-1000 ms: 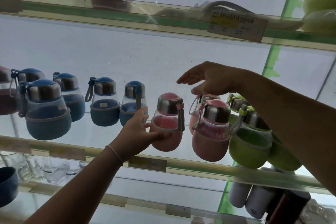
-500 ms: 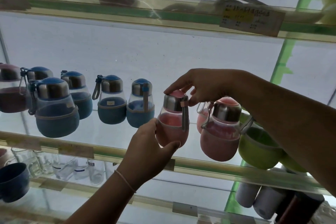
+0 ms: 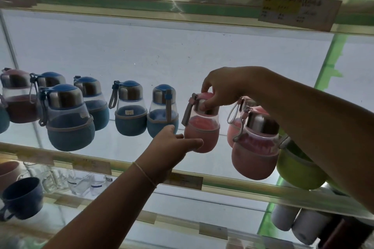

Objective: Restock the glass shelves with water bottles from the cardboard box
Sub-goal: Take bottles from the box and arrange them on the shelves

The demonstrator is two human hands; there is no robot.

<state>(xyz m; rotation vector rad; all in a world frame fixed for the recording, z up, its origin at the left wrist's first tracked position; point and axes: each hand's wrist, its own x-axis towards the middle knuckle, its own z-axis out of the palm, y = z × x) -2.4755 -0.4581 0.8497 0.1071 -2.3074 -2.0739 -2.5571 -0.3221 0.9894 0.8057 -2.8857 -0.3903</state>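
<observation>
Now both hands' grips hold pink bottle: left hand base, right hand cap.

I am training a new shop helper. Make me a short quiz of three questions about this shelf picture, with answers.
1. True or false: both hands touch the same pink bottle.
2. Which part does the right hand pinch? A) strap B) cap C) sleeve
3. What colour are the bottles just left of the left hand?

Key: 1. True. 2. B, the cap; the left hand holds the lower body. 3. Blue.
</observation>
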